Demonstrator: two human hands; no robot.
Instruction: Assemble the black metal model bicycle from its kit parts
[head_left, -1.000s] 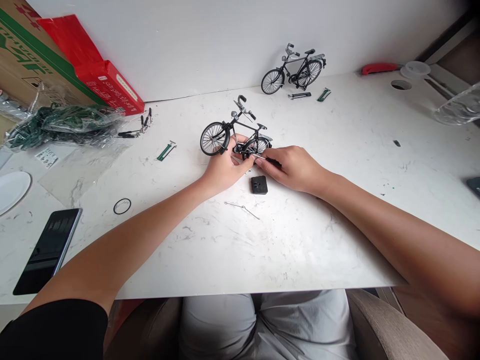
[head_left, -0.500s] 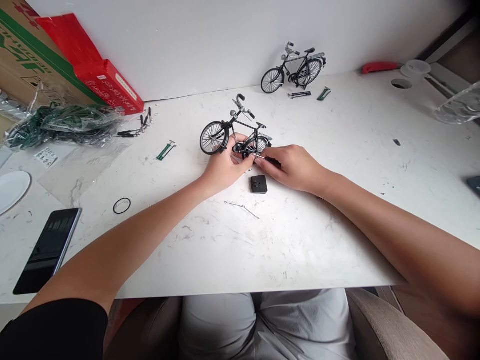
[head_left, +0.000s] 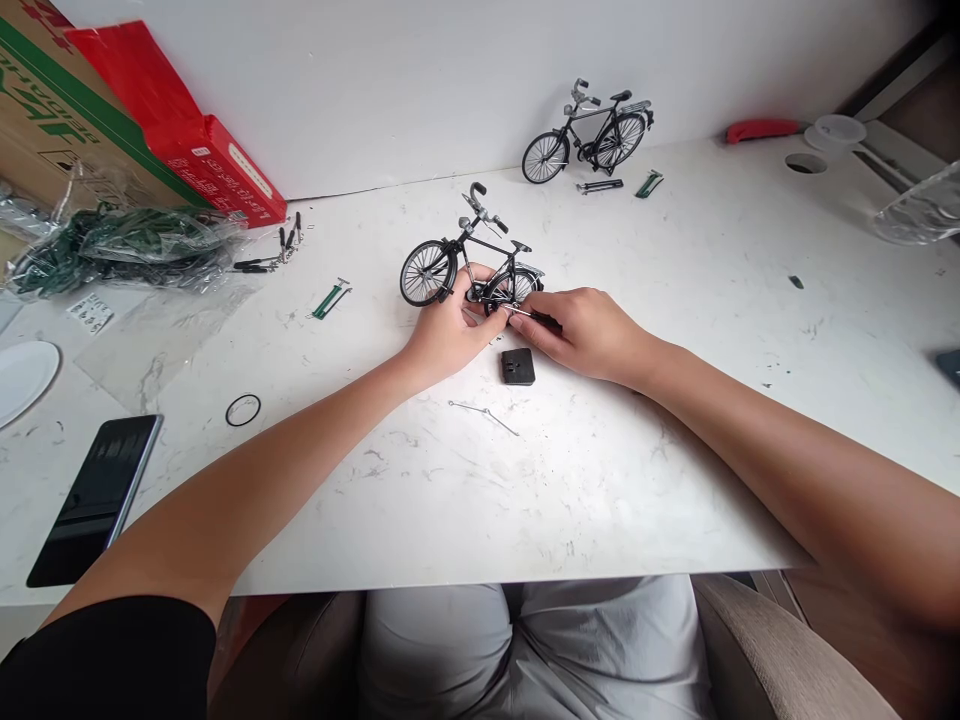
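Note:
A black model bicycle [head_left: 487,250] is held slightly tilted above the table, its front wheel to the left. My left hand [head_left: 454,325] is closed around its lower part, near the pedals and rear wheel. In my right hand [head_left: 589,325] is a small screwdriver [head_left: 550,323] with a dark handle and thin silver shaft. Its shaft points left at the bottom of the rear wheel, where fingers hide the tip. Just below the hands lies a square black block [head_left: 517,367]. A thin, bent silver wire piece [head_left: 486,412] rests nearer the table edge.
A second model bicycle [head_left: 592,135] stands by the wall. Green pump-like parts [head_left: 328,302] lie on the table [head_left: 450,510]. At left are a phone [head_left: 96,500], a black ring [head_left: 243,409], plastic bags [head_left: 142,245] and a red box [head_left: 225,170]. A red-handled tool [head_left: 763,130] lies back right.
Hardly anything differs. Both hands keep their hold on the bicycle and the screwdriver; the view has shifted very slightly.

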